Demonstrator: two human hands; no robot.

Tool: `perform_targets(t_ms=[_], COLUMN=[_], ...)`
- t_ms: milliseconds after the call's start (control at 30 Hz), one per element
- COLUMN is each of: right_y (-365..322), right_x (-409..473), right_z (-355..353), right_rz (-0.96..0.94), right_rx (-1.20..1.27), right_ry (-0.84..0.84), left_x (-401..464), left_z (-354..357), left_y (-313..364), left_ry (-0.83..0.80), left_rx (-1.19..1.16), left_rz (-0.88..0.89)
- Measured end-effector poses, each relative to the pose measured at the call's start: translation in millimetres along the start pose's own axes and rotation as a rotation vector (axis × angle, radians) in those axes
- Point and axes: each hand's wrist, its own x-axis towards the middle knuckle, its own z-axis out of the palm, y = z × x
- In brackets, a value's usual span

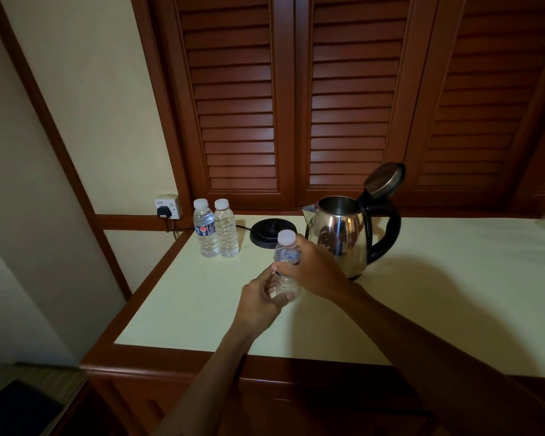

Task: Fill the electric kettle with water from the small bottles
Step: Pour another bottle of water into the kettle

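Just the one camera here, worn on the person's head, wide-angle, looking forward and down over the pale tabletop [422,294] from its near edge. It faces the louvered wooden doors [296,105] behind, with a wall socket [168,206] off to the left. It's close in: both forearms reach up from the bottom of the frame, and straight lines bow toward the edges.

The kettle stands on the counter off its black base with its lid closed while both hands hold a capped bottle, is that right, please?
Not quite: the head view shows the lid hinged up and open. The rest holds: the kettle stands on the counter off its black base, and the left hand and right hand hold a capped bottle.
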Motion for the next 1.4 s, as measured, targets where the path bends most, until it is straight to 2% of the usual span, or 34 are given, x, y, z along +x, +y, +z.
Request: perform_targets(t_ms=[133,267,367,467,600,867,1033,1167,1400], right_y=[12,34,54,75,113,208,285,348,433], right_x=[-8,-27,-42,-59,-78,-121,-126,-108,-39], right_z=[-5,-22,-43,-73,-115,-219,-280,-314,-358], right_rz=[0.025,0.058,0.065,0.085,0.113,0.192,0.256,0.239,0.363], right_rx=[-0.008,-0.022,0.027,0.018,-0.078,-0.105,-0.07,-0.014,0.067], right_ry=[0.021,0.067,0.052,0.045,0.074,0.177,0.279,0.374,0.42], left_x=[-3,-7,-6,-4,0,36,76,110,162], left_z=[5,15,26,51,117,257,333,389,448], left_y=[2,-1,2,18,48,95,129,157,172], left_ry=[-0.021,-0.086,-0.129,-0.167,-0.246,-0.262,-0.28,-0.257,-0.225], left_rx=[0.194,0.606,0.79,0.856,0.802,0.751,0.722,0.72,0.799], left_rz=[0.05,0.303,0.413,0.513,0.632,0.604,0.49,0.375,0.164])
